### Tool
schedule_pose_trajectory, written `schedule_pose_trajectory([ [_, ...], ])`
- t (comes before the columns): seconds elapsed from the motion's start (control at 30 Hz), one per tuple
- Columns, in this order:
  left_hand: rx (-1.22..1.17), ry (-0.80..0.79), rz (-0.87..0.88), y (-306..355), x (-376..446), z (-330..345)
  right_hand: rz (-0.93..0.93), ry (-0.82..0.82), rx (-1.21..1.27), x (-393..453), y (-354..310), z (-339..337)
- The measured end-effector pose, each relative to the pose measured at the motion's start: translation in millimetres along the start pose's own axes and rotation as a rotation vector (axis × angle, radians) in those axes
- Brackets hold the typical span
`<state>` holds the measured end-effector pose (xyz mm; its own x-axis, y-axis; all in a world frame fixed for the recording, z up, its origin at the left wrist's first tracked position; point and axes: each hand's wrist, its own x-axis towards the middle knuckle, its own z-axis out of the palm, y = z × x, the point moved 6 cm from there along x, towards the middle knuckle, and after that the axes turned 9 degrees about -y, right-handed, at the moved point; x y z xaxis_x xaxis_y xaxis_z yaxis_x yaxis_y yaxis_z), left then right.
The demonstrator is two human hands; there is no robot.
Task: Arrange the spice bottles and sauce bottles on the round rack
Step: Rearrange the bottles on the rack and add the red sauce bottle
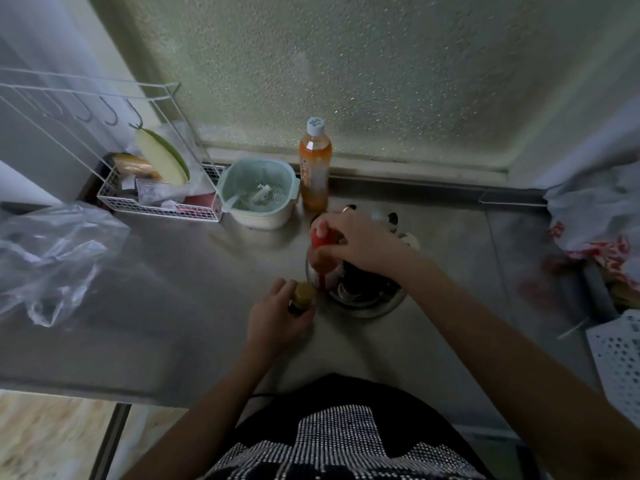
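The round metal rack sits on the steel counter in the middle of the view. My right hand grips a red-capped sauce bottle by its neck, holding it over the rack's left side. My left hand is closed around a small dark bottle with a yellow cap, just left of the rack's rim on the counter. Other dark bottles stand behind my right hand, mostly hidden. A tall orange bottle with a white cap stands behind the rack near the wall.
A pale green colander bowl and a white wire basket with packets stand at the back left. A clear plastic bag lies at the left. A red and white bag and a perforated white basket are at the right.
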<state>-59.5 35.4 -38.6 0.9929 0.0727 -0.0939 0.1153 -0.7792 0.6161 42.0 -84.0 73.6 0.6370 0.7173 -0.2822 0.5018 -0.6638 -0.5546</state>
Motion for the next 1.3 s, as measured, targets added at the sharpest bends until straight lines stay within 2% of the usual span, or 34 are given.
schedule_pose_trajectory([
  [0.1, 0.030, -0.032, 0.074, 11, -3, 3, 0.043, -0.051, -0.115, 2, 10, 29],
  [0.17, 0.007, -0.061, 0.103, 20, 0, 4, 0.084, -0.019, -0.130, 0, 19, 36],
  [0.23, -0.086, -0.082, 0.137, 30, 3, 4, 0.081, 0.108, -0.031, -10, 24, 26],
  [0.33, -0.195, -0.099, 0.181, 45, 7, 8, 0.069, 0.392, 0.222, -46, 33, 0],
  [0.37, -0.208, -0.118, 0.198, 51, 9, 12, 0.057, 0.403, 0.267, -59, 34, 0],
  [0.47, -0.181, -0.239, 0.250, 64, 12, 31, 0.023, 0.200, 0.301, -79, 33, 37],
  [0.53, -0.128, -0.320, 0.277, 69, 13, 44, 0.064, 0.152, 0.265, -80, 39, 61],
  [0.73, -0.112, -0.278, 0.219, 69, 13, 54, 0.214, 0.419, 0.193, -95, 65, 64],
  [0.9, -0.047, -0.268, 0.262, 49, 6, 55, 0.271, 0.388, 0.157, -77, 73, 82],
  [1.0, -0.008, -0.172, 0.146, 39, 4, 43, 0.209, 0.479, 0.135, -80, 68, 84],
  [1.07, -0.002, -0.118, -0.040, 23, 7, 38, 0.235, 0.667, 0.229, -102, 72, 73],
  [1.13, -0.022, -0.138, -0.253, 4, 11, 37, 0.363, 0.885, 0.358, -132, 89, 67],
  [1.17, -0.037, -0.183, -0.335, -4, 12, 40, 0.467, 0.910, 0.423, -140, 105, 71],
  [1.2, -0.058, -0.247, -0.386, -9, 14, 44, 0.584, 0.849, 0.488, -141, 123, 81],
  [1.27, -0.129, -0.379, -0.394, -10, 17, 56, 0.808, 0.511, 0.620, -130, 153, 112],
  [1.3, -0.161, -0.431, -0.370, -6, 18, 61, 0.859, 0.334, 0.675, -122, 162, 129],
])
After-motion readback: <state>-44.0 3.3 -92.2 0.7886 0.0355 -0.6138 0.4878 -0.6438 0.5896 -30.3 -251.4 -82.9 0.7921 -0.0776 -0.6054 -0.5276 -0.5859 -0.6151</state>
